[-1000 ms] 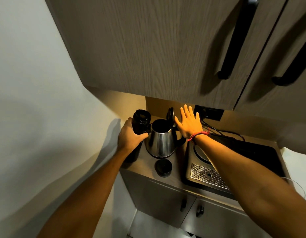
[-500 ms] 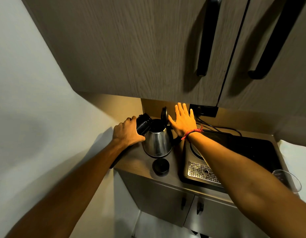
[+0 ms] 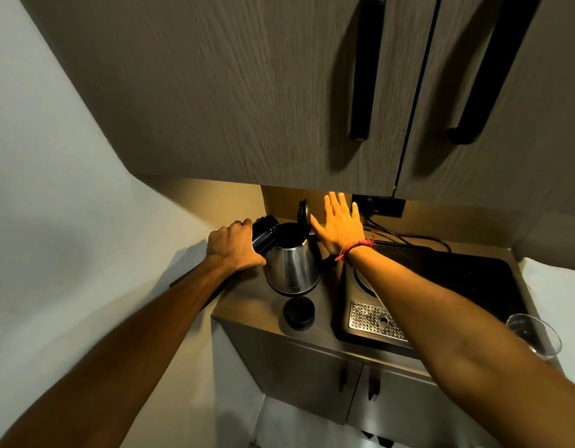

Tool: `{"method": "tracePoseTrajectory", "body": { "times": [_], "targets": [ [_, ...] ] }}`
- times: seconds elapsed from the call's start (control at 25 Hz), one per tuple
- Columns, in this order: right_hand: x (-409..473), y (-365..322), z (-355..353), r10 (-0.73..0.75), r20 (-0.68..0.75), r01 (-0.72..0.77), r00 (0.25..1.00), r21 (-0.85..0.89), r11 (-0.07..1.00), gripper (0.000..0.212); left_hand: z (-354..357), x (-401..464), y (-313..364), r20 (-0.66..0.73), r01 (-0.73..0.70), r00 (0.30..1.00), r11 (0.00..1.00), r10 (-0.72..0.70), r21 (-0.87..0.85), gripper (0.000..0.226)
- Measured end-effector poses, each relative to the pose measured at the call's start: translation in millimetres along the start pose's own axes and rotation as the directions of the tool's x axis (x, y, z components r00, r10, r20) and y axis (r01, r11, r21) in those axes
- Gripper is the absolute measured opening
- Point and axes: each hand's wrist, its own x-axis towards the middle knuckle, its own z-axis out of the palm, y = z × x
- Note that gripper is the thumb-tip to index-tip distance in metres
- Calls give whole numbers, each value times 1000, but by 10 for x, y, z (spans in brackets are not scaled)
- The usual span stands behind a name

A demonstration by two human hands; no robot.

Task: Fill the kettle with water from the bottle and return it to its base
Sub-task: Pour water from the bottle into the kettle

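Note:
A steel kettle [image 3: 292, 268] stands on the counter with its black lid [image 3: 303, 213] flipped up. My left hand [image 3: 232, 245] grips a black bottle [image 3: 264, 232] and holds it tilted, its mouth over the kettle's opening. My right hand [image 3: 339, 223] is flat with fingers spread, just right of the raised lid, thumb touching or nearly touching it. The bottle's black cap [image 3: 299, 312] lies on the counter in front of the kettle. I cannot make out any water stream.
A black tray [image 3: 467, 279] to the right carries the round kettle base [image 3: 363, 281] and a perforated drip grate [image 3: 375, 320]. A cable runs to a wall socket [image 3: 378, 205]. A drinking glass [image 3: 534, 334] stands at the right edge. Cupboard doors hang low overhead.
My left hand has tipped the bottle from upright beside the kettle to tilted over its opening. My right hand stays by the lid. The view has shifted.

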Motion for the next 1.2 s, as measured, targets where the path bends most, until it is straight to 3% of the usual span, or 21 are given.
{"method": "tracePoseTrajectory", "body": {
  "times": [1.2],
  "targets": [
    [2,8,31,-2,12,2,1000,-4,1000,83,-74,16,32,21,-50,999,998,50,34,77]
  ]
}}
